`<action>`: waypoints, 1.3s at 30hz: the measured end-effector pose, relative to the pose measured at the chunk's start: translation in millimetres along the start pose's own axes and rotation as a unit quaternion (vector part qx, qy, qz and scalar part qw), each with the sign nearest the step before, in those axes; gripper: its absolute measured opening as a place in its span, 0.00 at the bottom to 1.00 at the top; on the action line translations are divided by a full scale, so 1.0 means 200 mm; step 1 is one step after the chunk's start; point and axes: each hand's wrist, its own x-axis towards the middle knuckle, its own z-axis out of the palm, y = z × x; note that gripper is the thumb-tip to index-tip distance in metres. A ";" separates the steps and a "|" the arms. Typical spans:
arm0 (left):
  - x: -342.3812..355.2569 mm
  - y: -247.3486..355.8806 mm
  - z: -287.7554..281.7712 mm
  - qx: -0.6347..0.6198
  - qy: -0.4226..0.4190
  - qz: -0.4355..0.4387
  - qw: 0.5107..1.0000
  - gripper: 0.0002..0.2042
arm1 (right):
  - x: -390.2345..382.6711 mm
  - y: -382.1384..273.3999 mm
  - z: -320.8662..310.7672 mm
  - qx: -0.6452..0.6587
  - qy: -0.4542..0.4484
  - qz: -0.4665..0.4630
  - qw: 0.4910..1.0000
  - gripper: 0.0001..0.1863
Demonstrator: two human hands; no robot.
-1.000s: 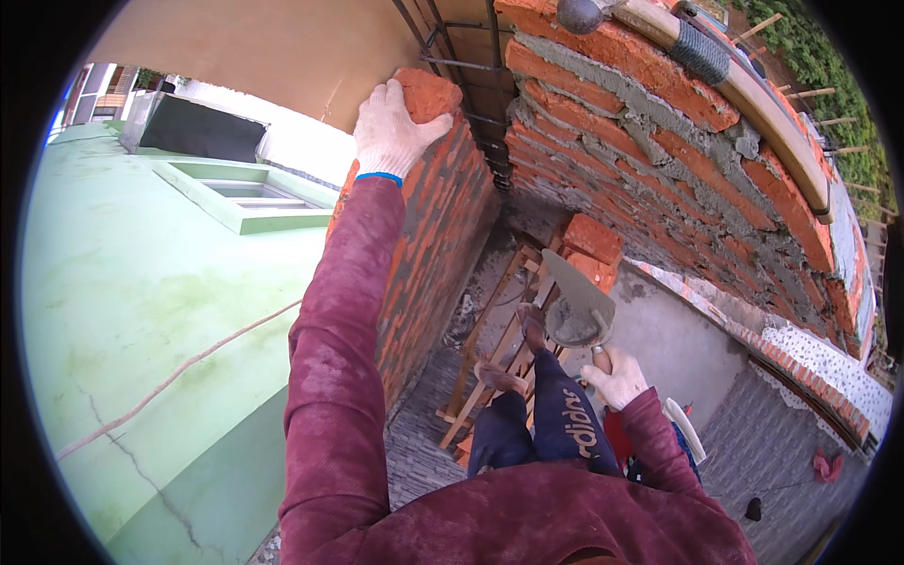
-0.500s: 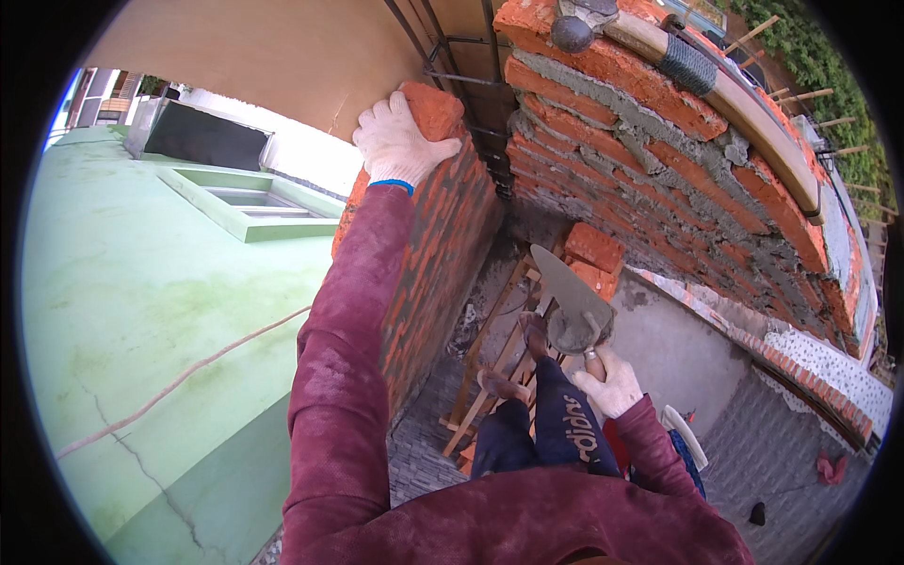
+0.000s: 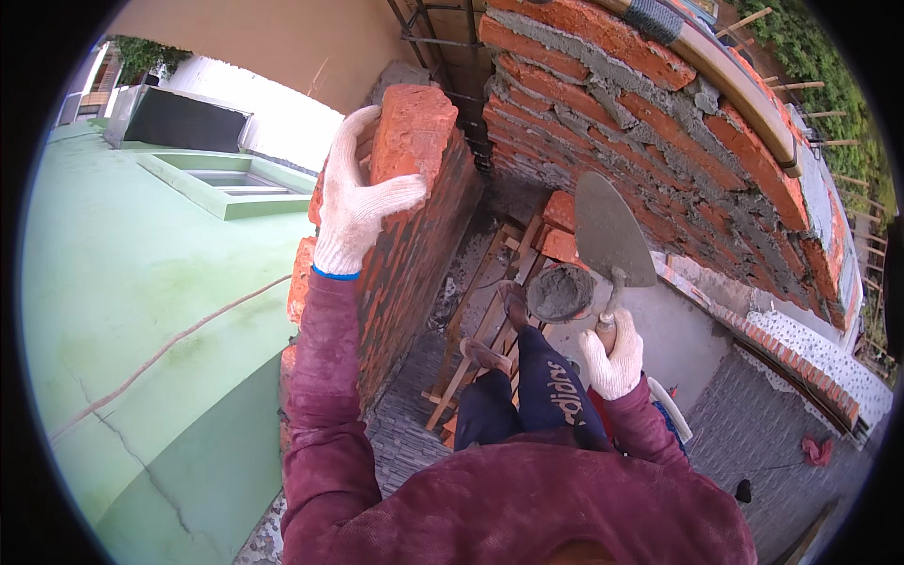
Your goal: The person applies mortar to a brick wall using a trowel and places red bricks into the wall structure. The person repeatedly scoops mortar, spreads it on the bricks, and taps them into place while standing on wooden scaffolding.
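Observation:
On top of the left brick wall (image 3: 400, 278), my left hand (image 3: 350, 215), in a white knit glove, is closed round an orange-red brick (image 3: 414, 130). Its fingers pass along the brick's left side and the thumb lies across the near face. Lower right, my gloved right hand (image 3: 614, 360) is wrapped round the handle of a pointed trowel (image 3: 612, 231), blade upward, with a thin grey film on it. Just left of the trowel, below it, stands a round bucket of grey mortar (image 3: 559, 292).
Another brick wall (image 3: 650, 141) with rough mortar joints rises at the right, a curved wooden handle (image 3: 739, 94) lying along its top. Steel bars (image 3: 435, 40) stand between the walls. Below are loose bricks (image 3: 560, 226) and a wooden plank platform (image 3: 471, 339). A green wall (image 3: 169, 311) is at left.
My left hand has gone from over the brick's top to its left side, thumb across the near face. The trowel has risen and turned, uncovering the mortar bucket. The whole view has shifted slightly.

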 end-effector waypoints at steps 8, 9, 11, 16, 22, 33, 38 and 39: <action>-0.94 -0.87 0.18 -0.483 0.032 -0.292 0.825 0.45 | 0.19 0.03 0.22 -0.174 -0.139 -0.109 0.969 0.20; -0.97 -0.92 0.20 -0.478 0.029 -0.300 0.825 0.46 | 0.20 0.06 0.26 -0.198 -0.161 -0.105 0.961 0.21; -1.01 -1.02 0.22 -0.464 0.029 -0.318 0.826 0.46 | 0.20 0.06 0.31 -0.164 -0.119 -0.143 0.969 0.21; -1.09 -1.13 0.13 -0.451 0.040 -0.327 0.830 0.45 | 0.12 -0.16 0.45 0.075 0.016 -0.103 0.992 0.20; -1.24 -1.26 0.03 -0.409 0.044 -0.351 0.841 0.43 | 0.10 0.30 0.72 -0.168 -0.270 -0.063 0.946 0.17; -1.50 -1.37 -0.09 -0.371 0.039 -0.326 0.868 0.44 | -0.08 0.31 0.87 -0.211 -0.309 -0.060 0.926 0.16; -1.64 -1.37 -0.16 -0.384 0.091 -0.356 0.847 0.44 | -0.12 0.02 0.85 -0.003 -0.131 -0.134 0.982 0.16; -1.65 -1.37 -0.17 -0.392 0.094 -0.355 0.844 0.45 | -0.15 -0.05 0.84 0.072 -0.041 -0.147 0.986 0.15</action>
